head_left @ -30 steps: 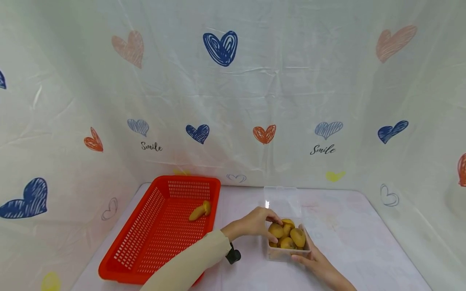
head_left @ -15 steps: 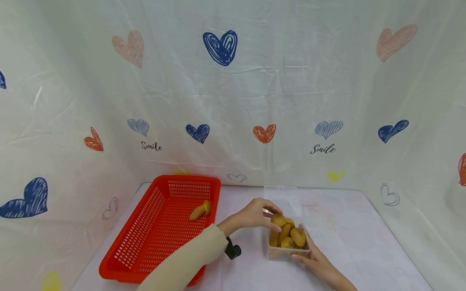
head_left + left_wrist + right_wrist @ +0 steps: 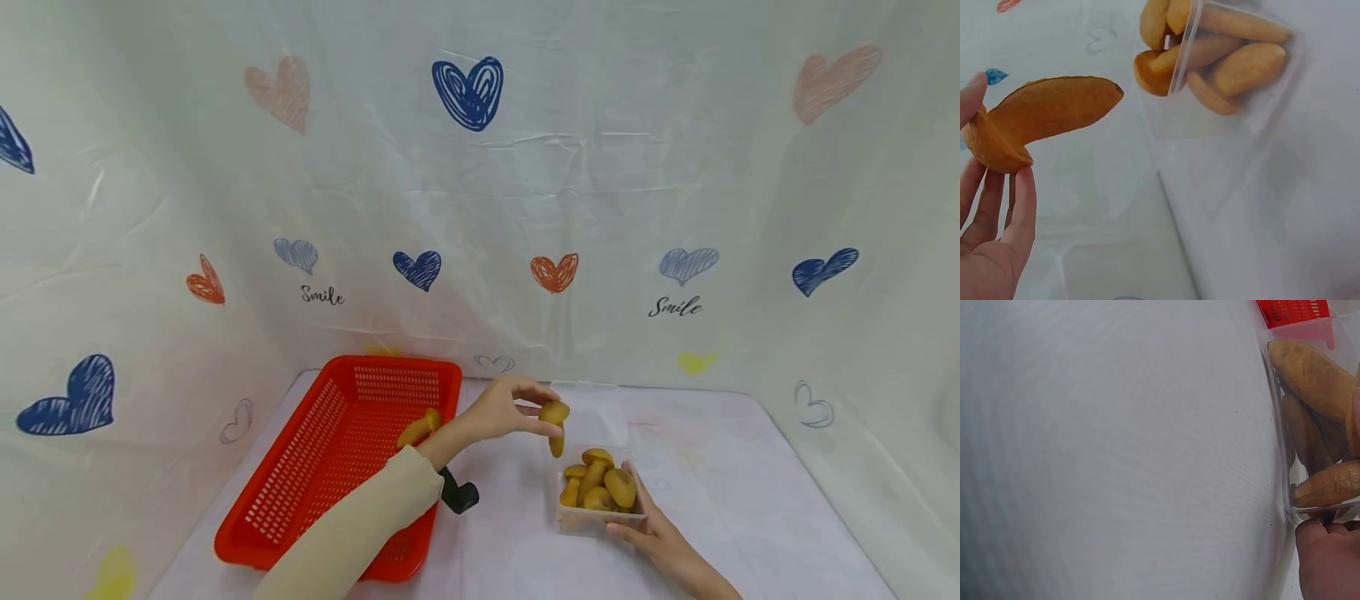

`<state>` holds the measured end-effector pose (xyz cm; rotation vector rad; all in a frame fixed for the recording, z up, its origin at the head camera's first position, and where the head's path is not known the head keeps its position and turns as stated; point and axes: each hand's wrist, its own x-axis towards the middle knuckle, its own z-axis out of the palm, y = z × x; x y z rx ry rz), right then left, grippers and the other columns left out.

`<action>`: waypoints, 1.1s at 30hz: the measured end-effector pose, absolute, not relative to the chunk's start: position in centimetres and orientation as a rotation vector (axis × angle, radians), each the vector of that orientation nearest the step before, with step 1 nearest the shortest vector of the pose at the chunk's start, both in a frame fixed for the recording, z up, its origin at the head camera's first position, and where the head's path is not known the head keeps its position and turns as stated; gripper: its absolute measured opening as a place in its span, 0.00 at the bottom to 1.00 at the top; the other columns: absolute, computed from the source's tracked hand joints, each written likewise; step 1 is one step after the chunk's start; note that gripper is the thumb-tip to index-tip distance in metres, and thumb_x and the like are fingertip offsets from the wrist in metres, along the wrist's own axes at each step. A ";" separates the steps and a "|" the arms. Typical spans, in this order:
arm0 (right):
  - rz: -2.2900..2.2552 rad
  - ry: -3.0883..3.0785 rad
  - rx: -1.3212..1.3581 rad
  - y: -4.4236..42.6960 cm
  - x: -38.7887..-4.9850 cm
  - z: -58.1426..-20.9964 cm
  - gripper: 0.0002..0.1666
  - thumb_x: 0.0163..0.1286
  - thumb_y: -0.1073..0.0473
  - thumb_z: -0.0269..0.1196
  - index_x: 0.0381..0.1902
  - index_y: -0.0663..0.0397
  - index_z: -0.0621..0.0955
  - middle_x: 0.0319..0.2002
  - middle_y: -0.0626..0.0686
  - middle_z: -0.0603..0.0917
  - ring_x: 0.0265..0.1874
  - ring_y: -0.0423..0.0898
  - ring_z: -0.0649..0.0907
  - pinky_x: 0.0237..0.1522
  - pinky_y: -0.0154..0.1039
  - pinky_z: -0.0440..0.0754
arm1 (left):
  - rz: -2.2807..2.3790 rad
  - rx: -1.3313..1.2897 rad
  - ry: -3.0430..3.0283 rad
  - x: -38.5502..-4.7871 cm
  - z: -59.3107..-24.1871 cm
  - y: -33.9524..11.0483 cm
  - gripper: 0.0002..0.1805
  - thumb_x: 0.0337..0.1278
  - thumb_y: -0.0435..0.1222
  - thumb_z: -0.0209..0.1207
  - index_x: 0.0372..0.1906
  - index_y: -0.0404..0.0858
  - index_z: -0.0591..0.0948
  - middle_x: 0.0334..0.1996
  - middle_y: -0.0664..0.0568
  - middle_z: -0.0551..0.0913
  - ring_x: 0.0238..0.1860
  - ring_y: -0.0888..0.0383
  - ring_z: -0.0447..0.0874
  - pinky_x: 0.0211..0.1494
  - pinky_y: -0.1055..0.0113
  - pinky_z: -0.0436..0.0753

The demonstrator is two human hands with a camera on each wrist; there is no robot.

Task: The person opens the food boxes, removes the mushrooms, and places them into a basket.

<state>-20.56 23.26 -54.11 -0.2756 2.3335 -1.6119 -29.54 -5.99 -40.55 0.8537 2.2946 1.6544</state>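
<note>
My left hand [image 3: 501, 410] pinches a brownish-yellow mushroom [image 3: 555, 412] by its cap, above the back-left of a clear plastic box [image 3: 579, 523]. In the left wrist view this mushroom [image 3: 1060, 112] has its stem pointing right, with the thumb on one side of the cap and fingers on the other. Several similar mushrooms [image 3: 598, 471] lie in the box. My right hand [image 3: 652, 529] holds the box at its front right corner; the right wrist view shows curled fingers [image 3: 1313, 534] against its edge, partly cut off.
To the left stands a red perforated basket [image 3: 337, 362] with a mushroom or two [image 3: 415, 431] in it, partly behind my left arm. A transparent lid [image 3: 600, 408] extends behind the box. The white table [image 3: 720, 467] meets a heart-printed curtain [image 3: 480, 183] at the back.
My left hand has lifted a mushroom out of the box, moving up and to the left. My right hand stays on the box. The head view has shifted slightly.
</note>
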 end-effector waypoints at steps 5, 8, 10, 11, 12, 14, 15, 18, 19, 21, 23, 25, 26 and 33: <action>-1.608 2.332 -0.272 23.4 -20.5 -53.9 0.62 0.72 0.56 0.64 0.79 0.46 0.29 0.78 0.63 0.30 0.75 0.66 0.34 0.69 0.45 0.50 | 1.665 0.781 2.337 -29.5 -39.2 -8.1 0.22 0.52 0.36 0.74 0.53 0.40 0.85 0.48 0.53 0.84 0.52 0.56 0.82 0.52 0.66 0.83; -1.613 2.333 -0.296 23.3 -20.5 -54.0 0.61 0.72 0.57 0.63 0.79 0.46 0.30 0.78 0.64 0.30 0.74 0.67 0.34 0.63 0.29 0.56 | 1.679 0.746 2.358 -29.5 -38.7 -9.6 0.21 0.53 0.36 0.73 0.54 0.39 0.85 0.48 0.51 0.84 0.53 0.53 0.82 0.51 0.65 0.84; -1.616 2.334 -0.305 23.3 -20.5 -54.0 0.61 0.72 0.57 0.63 0.79 0.47 0.30 0.78 0.64 0.30 0.74 0.67 0.35 0.58 0.22 0.56 | 1.698 0.729 2.370 -29.5 -38.4 -10.7 0.21 0.53 0.35 0.73 0.54 0.38 0.85 0.48 0.50 0.84 0.53 0.52 0.82 0.51 0.64 0.85; -1.616 2.331 -0.305 23.3 -20.5 -54.0 0.61 0.72 0.57 0.63 0.79 0.46 0.29 0.78 0.64 0.30 0.74 0.67 0.35 0.60 0.25 0.57 | 1.709 0.722 2.376 -29.5 -38.4 -11.2 0.22 0.52 0.35 0.74 0.54 0.38 0.85 0.48 0.49 0.84 0.53 0.51 0.82 0.51 0.63 0.84; -1.615 2.330 -0.301 23.3 -20.5 -54.0 0.61 0.72 0.57 0.63 0.79 0.46 0.29 0.78 0.64 0.30 0.74 0.67 0.35 0.64 0.29 0.57 | 1.714 0.699 2.386 -29.4 -38.3 -11.8 0.22 0.52 0.36 0.74 0.54 0.39 0.85 0.48 0.50 0.85 0.53 0.51 0.82 0.51 0.62 0.84; -1.608 2.331 -0.293 23.3 -20.6 -54.0 0.61 0.73 0.56 0.63 0.79 0.46 0.29 0.78 0.64 0.30 0.74 0.68 0.35 0.68 0.41 0.56 | 1.712 0.667 2.412 -29.4 -38.2 -12.9 0.22 0.52 0.37 0.74 0.54 0.40 0.85 0.48 0.51 0.85 0.53 0.52 0.82 0.52 0.61 0.84; -1.602 2.332 -0.290 23.3 -20.6 -54.0 0.61 0.73 0.56 0.63 0.79 0.45 0.29 0.78 0.64 0.30 0.74 0.68 0.35 0.69 0.47 0.54 | 1.710 0.656 2.423 -29.4 -38.2 -13.5 0.23 0.52 0.38 0.74 0.54 0.40 0.85 0.48 0.51 0.86 0.53 0.52 0.82 0.53 0.60 0.84; -1.598 2.336 -0.276 23.5 -20.6 -54.0 0.60 0.73 0.55 0.62 0.79 0.46 0.29 0.78 0.63 0.30 0.74 0.69 0.35 0.68 0.59 0.46 | 1.679 0.599 2.484 -29.4 -38.0 -15.3 0.23 0.52 0.41 0.74 0.55 0.43 0.85 0.49 0.53 0.86 0.54 0.53 0.82 0.54 0.58 0.83; -1.601 2.331 -0.281 23.5 -20.6 -54.1 0.60 0.73 0.55 0.62 0.79 0.46 0.29 0.78 0.64 0.30 0.74 0.69 0.35 0.68 0.61 0.46 | 1.675 0.585 2.502 -29.4 -37.9 -15.8 0.24 0.52 0.41 0.74 0.55 0.43 0.85 0.49 0.53 0.86 0.54 0.53 0.82 0.54 0.57 0.83; -1.607 2.325 -0.282 23.6 -20.5 -54.1 0.60 0.73 0.55 0.62 0.79 0.47 0.29 0.78 0.63 0.30 0.74 0.69 0.34 0.68 0.62 0.44 | 1.663 0.535 2.539 -29.4 -37.8 -16.9 0.24 0.51 0.43 0.74 0.55 0.43 0.85 0.50 0.54 0.86 0.54 0.53 0.81 0.55 0.57 0.82; -1.614 2.314 -0.277 23.6 -20.5 -54.2 0.60 0.73 0.55 0.62 0.79 0.46 0.29 0.78 0.62 0.29 0.74 0.68 0.34 0.69 0.63 0.42 | 1.662 0.500 2.560 -29.3 -37.6 -18.0 0.25 0.52 0.44 0.74 0.56 0.43 0.85 0.51 0.53 0.85 0.55 0.51 0.81 0.56 0.56 0.82; -1.621 2.300 -0.282 23.6 -20.5 -54.2 0.61 0.73 0.55 0.62 0.79 0.46 0.28 0.78 0.62 0.29 0.74 0.68 0.33 0.69 0.64 0.41 | 1.668 0.490 2.571 -29.2 -37.6 -18.9 0.26 0.53 0.43 0.74 0.57 0.41 0.84 0.52 0.51 0.85 0.56 0.50 0.80 0.57 0.55 0.82; -1.622 2.299 -0.275 23.6 -20.5 -54.2 0.61 0.73 0.54 0.62 0.79 0.45 0.28 0.78 0.61 0.29 0.74 0.68 0.33 0.69 0.64 0.41 | 1.668 0.482 2.576 -29.2 -37.6 -19.4 0.26 0.53 0.43 0.74 0.57 0.41 0.84 0.53 0.51 0.85 0.56 0.50 0.80 0.57 0.55 0.81; -1.631 2.295 -0.264 23.4 -20.6 -54.1 0.61 0.73 0.55 0.62 0.79 0.44 0.28 0.78 0.62 0.28 0.74 0.68 0.33 0.68 0.63 0.43 | 1.609 0.417 2.657 -29.5 -38.2 -22.7 0.27 0.53 0.45 0.73 0.57 0.39 0.83 0.55 0.47 0.83 0.56 0.46 0.79 0.57 0.50 0.81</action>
